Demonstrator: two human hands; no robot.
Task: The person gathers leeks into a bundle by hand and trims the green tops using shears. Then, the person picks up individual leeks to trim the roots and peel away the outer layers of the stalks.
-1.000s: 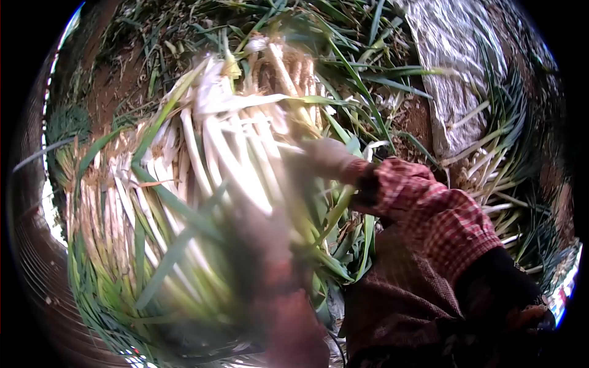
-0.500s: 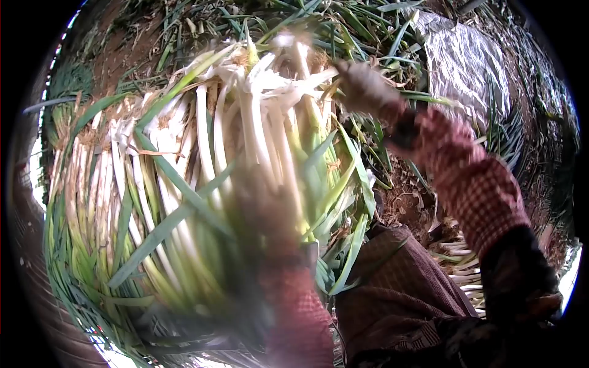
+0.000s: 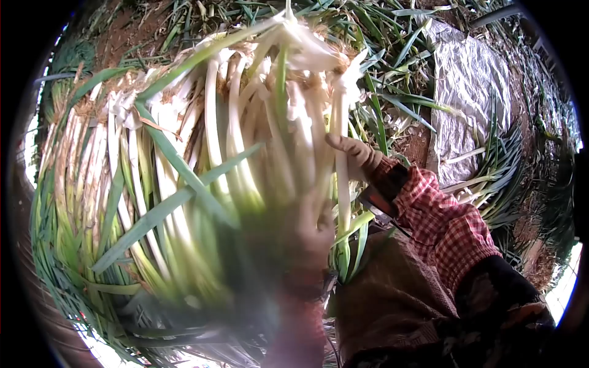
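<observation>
A thick layer of long green onions (image 3: 178, 214) lies before me, white stems and roots toward the top, green leaves toward the bottom. My left hand (image 3: 313, 227), smeared by motion, is closed around several green onions (image 3: 300, 135) at lower centre. Just right of it, my gloved right hand (image 3: 359, 153) has its fingers bent against the white part of a green onion stalk (image 3: 341, 116) at the bundle's right edge. Pale loose skin (image 3: 310, 49) sticks up blurred above the roots. The left hand's fingertips are partly hidden.
Crumpled silvery plastic sheeting (image 3: 469, 92) lies on the ground at upper right. More green onions (image 3: 503, 178) rest beside it. Cut leaves litter the brown soil (image 3: 123, 34) at the top. My covered knee (image 3: 392, 288) is at lower right.
My right hand has come down and left from the upper right to the stalks. The left hand has moved right and slightly up with its green onions.
</observation>
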